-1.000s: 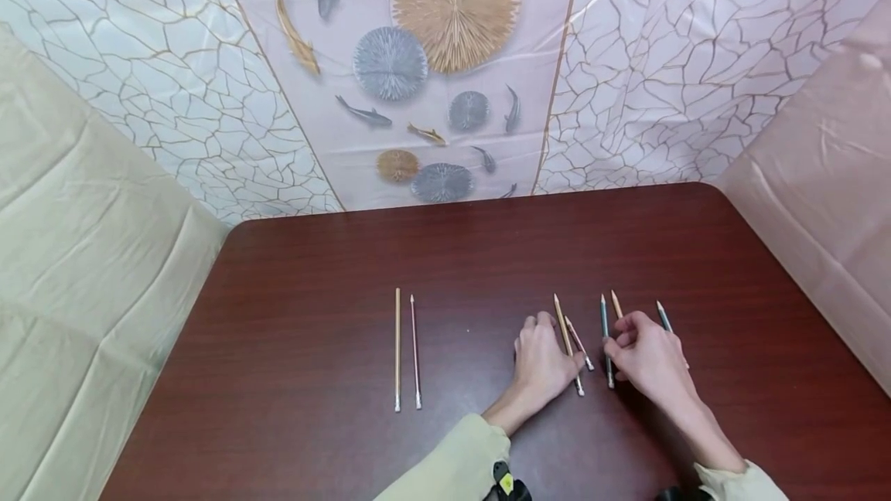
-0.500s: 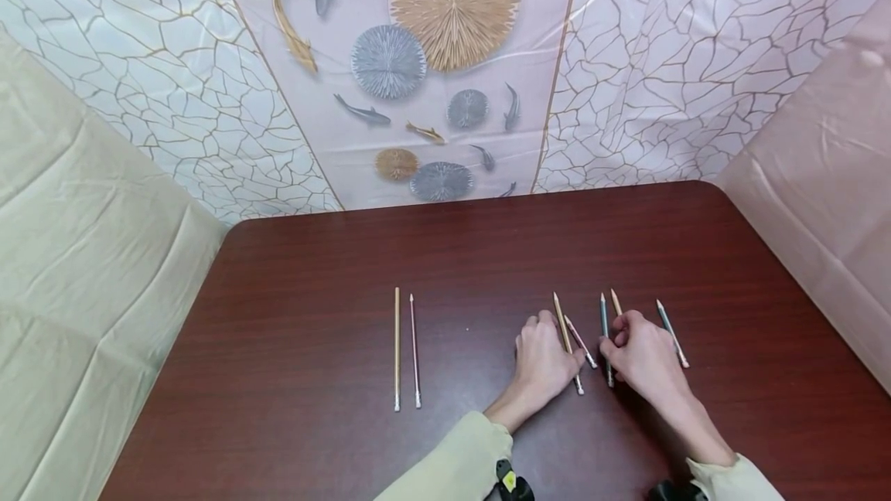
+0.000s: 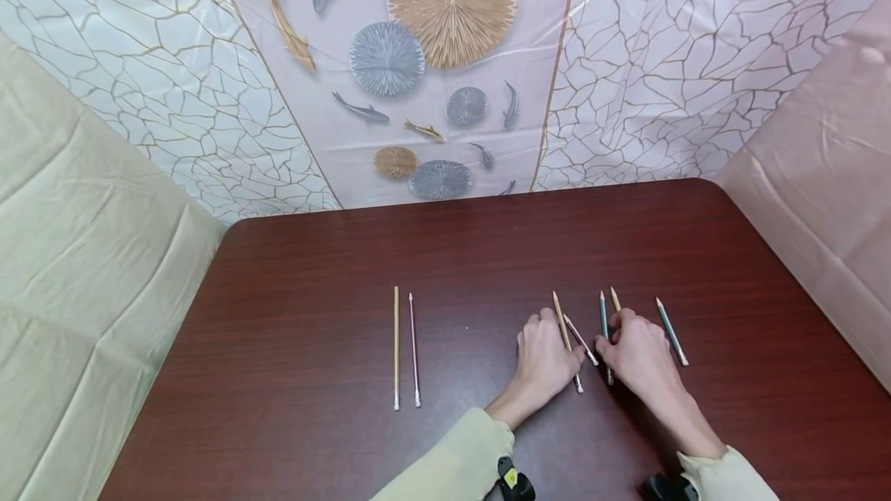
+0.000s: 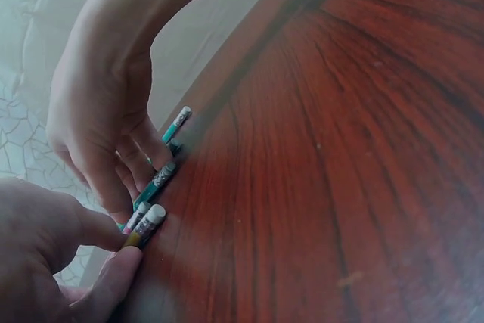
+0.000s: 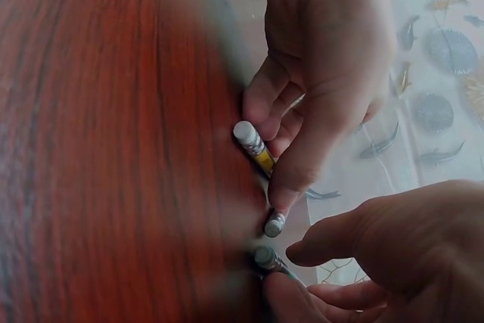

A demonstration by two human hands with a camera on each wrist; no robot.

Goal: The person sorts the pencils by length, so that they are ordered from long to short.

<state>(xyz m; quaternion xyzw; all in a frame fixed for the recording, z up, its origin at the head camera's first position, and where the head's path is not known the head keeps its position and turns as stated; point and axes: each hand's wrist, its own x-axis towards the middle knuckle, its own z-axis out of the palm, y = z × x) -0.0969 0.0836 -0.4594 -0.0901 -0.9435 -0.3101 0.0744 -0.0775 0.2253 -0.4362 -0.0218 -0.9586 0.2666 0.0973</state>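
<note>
My left hand [image 3: 545,358] curls over a yellow pencil [image 3: 562,321], thumb on its right side and fingers on its left. A short pink pencil [image 3: 581,341] slants beside it; in the right wrist view the left thumb reaches the pink pencil's eraser end [image 5: 274,223]. My right hand [image 3: 643,354] has its thumb left of a teal pencil [image 3: 603,315] and curled fingers over a tan pencil [image 3: 616,299], whose lower part is hidden. Right of that hand another teal pencil [image 3: 671,331] lies untouched. All these pencils point away from me.
Apart on the left lie a long tan pencil [image 3: 397,346] and a dark pink pencil [image 3: 414,350], nearly parallel. The glossy brown table [image 3: 292,315] ends at a patterned cloth [image 3: 386,60] behind, with pale covers [image 3: 90,253] at both sides.
My right hand has shifted slightly left, uncovering the rightmost teal pencil's eraser end. The pink pencil's eraser end has swung a little right. My left hand stays nearly still.
</note>
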